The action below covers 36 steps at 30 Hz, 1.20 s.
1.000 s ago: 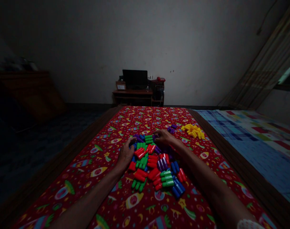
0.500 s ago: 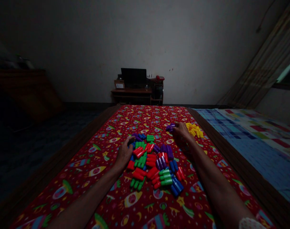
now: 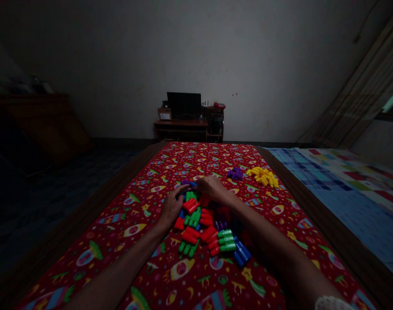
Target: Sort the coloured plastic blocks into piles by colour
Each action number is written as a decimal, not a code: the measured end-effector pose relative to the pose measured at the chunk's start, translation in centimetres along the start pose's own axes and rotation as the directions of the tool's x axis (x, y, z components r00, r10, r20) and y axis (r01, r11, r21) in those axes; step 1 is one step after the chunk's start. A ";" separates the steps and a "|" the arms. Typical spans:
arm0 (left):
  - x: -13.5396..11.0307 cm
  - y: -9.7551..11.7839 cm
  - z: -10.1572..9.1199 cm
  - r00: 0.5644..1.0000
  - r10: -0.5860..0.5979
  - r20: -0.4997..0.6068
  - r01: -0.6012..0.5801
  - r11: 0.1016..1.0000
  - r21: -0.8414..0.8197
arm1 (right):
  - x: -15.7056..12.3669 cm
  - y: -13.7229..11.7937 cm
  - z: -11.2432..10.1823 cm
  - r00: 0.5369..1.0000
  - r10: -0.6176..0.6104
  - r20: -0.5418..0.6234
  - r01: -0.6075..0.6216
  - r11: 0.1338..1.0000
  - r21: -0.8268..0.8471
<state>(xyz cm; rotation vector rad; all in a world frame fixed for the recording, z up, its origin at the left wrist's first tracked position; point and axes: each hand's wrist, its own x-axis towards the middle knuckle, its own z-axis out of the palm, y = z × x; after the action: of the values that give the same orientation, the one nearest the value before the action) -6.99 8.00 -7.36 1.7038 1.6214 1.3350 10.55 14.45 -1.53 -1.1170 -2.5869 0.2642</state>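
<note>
And the right hand (image 3: pixel 212 188) screens its own fingertips, so whether it grips anything is, in this gloom, hard to say! Its forearm (image 3: pixel 264 232) covers the right flank of the pile of blocks (image 3: pixel 193 218), a purple block (image 3: pixel 220 224) half lost in the shade! Down below, the bottom edge slices the pale cuff (image 3: pixel 332 303) and the red cloth (image 3: pixel 157 267)! Over left, the clutter (image 3: pixel 36 85) on the cabinet (image 3: pixel 41 125) is too dim to name

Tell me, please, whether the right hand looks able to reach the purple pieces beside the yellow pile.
Probably yes: the purple pieces lie near the right hand, and only patterned cloth shows between them.
</note>
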 end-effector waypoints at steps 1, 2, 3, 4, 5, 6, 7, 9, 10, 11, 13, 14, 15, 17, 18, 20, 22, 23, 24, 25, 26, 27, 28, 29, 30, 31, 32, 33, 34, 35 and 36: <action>0.0 0.0 0.0 1.000 0.007 0.005 -0.007 1.000 -0.006 | 0.2 -0.6 0.5 1.000 0.023 0.011 -0.023 0.999 -0.044; -0.1 0.0 0.0 1.000 0.014 0.008 -0.014 1.000 -0.015 | 0.3 -1.1 0.9 0.999 0.036 0.015 -0.035 0.997 -0.065; -0.1 0.0 0.0 1.000 0.019 0.011 -0.019 1.000 -0.024 | 0.4 -1.3 1.2 0.999 0.035 0.017 -0.034 0.998 -0.061; 0.0 0.0 0.0 1.000 0.019 0.012 -0.019 0.999 -0.029 | 0.4 -1.3 1.3 0.999 0.025 0.020 -0.024 0.999 -0.039; 0.0 0.0 0.1 1.000 0.013 0.011 -0.013 0.999 -0.031 | 0.4 -1.1 1.2 1.000 0.014 0.023 -0.014 1.000 -0.006; 0.0 0.0 0.1 1.000 0.001 0.008 0.000 0.999 -0.033 | 0.4 -0.8 1.0 1.000 0.004 0.025 -0.004 1.000 0.031; 0.0 0.1 0.1 1.000 -0.017 0.006 0.017 0.999 -0.033 | 0.4 -0.4 0.7 1.000 -0.002 0.024 0.000 0.998 0.068; 0.1 0.1 0.1 0.999 -0.046 -0.001 0.046 0.998 -0.033 | 0.1 0.9 -0.3 1.000 0.010 -0.005 -0.009 0.991 0.134; 0.1 0.2 0.0 0.999 -0.052 -0.002 0.052 0.998 -0.034 | 0.0 1.7 -0.9 0.999 0.031 -0.039 -0.024 0.988 0.156; 0.1 0.2 0.0 0.999 -0.052 -0.002 0.052 0.998 -0.034 | -0.2 2.6 -1.5 0.994 0.064 -0.085 -0.049 0.985 0.167; 0.2 0.1 0.0 0.999 -0.044 0.001 0.044 0.998 -0.034 | -0.7 4.7 -2.7 0.969 0.160 -0.190 -0.132 0.980 0.150; 0.2 0.1 0.0 0.999 -0.042 0.001 0.042 0.999 -0.033 | -0.9 5.8 -3.1 0.947 0.213 -0.240 -0.186 0.974 0.129; 0.2 0.0 0.0 0.999 -0.041 0.000 0.041 0.999 -0.031 | -1.1 6.9 -3.4 0.923 0.260 -0.285 -0.240 0.965 0.103; 0.3 -0.1 0.0 0.999 -0.045 -0.002 0.045 0.999 -0.027 | -1.6 8.8 -3.6 0.876 0.338 -0.345 -0.344 0.938 0.047; 0.3 -0.1 0.0 0.999 -0.047 -0.005 0.047 0.999 -0.025 | -1.8 9.6 -3.5 0.860 0.367 -0.356 -0.386 0.922 0.019; 0.3 -0.3 0.1 0.999 -0.045 -0.010 0.045 0.999 -0.022 | -2.1 10.8 -3.3 0.851 0.401 -0.340 -0.435 0.900 -0.029; 0.3 -0.3 0.1 0.999 -0.040 -0.015 0.040 0.999 -0.021 | -2.3 11.6 -3.1 0.857 0.406 -0.317 -0.442 0.896 -0.049; 0.3 -0.3 0.1 0.999 -0.040 -0.016 0.040 0.999 -0.021 | -2.3 11.9 -3.2 0.861 0.397 -0.318 -0.431 0.901 -0.044; 0.2 -0.3 0.1 0.999 -0.043 -0.015 0.043 0.999 -0.022 | -2.3 11.9 -3.3 0.861 0.387 -0.330 -0.420 0.907 -0.032; 0.2 -0.2 0.1 0.999 -0.047 -0.013 0.047 0.999 -0.024 | -2.3 11.9 -3.5 0.856 0.377 -0.354 -0.408 0.913 -0.015; 0.1 -0.1 0.1 0.999 -0.053 -0.011 0.052 0.998 -0.025 | -2.2 11.6 -3.8 0.849 0.364 -0.383 -0.392 0.920 0.005; 0.1 -0.1 0.1 0.998 -0.059 -0.011 0.059 0.998 -0.026 | -2.0 11.2 -4.1 0.843 0.348 -0.409 -0.369 0.929 0.029; 0.1 0.0 0.1 0.998 -0.064 -0.011 0.064 0.998 -0.026 | -1.8 10.5 -4.3 0.842 0.331 -0.427 -0.339 0.939 0.059; 0.1 0.1 0.2 0.998 -0.067 -0.010 0.067 0.997 -0.027 | -1.4 9.6 -4.5 0.849 0.310 -0.428 -0.300 0.950 0.093; 0.1 0.1 0.2 0.998 -0.067 -0.009 0.067 0.997 -0.029 | -0.8 8.5 -4.5 0.867 0.280 -0.412 -0.251 0.960 0.124; 0.1 0.1 0.2 0.998 -0.065 -0.005 0.065 0.997 -0.034 | -0.2 7.1 -4.3 0.898 0.235 -0.371 -0.196 0.970 0.141; 0.1 0.1 0.2 0.998 -0.062 -0.007 0.062 0.997 -0.040 | 0.5 5.7 -3.9 0.935 0.177 -0.306 -0.140 0.980 0.140; 0.1 0.0 0.2 0.998 -0.062 -0.020 0.061 0.997 -0.046 | 1.2 4.2 -3.3 0.968 0.106 -0.227 -0.082 0.990 0.112; 0.1 -0.2 0.1 0.997 -0.067 -0.050 0.064 0.997 -0.052 | 2.0 2.6 -2.6 0.990 0.025 -0.140 -0.017 0.998 0.057; 0.2 -0.4 0.1 0.992 -0.080 -0.099 0.075 0.996 -0.056 | 2.8 1.2 -1.7 0.997 -0.044 -0.061 0.043 0.999 -0.007; 0.2 -0.7 0.1 0.982 -0.098 -0.161 0.090 0.994 -0.058 | 3.6 -0.1 -0.7 0.996 -0.092 -0.012 0.092 0.994 -0.062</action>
<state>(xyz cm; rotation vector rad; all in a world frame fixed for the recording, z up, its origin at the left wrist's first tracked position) -7.29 8.33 -7.90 1.5026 1.7193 1.4893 8.41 17.02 -0.06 -1.0125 -2.6414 0.1554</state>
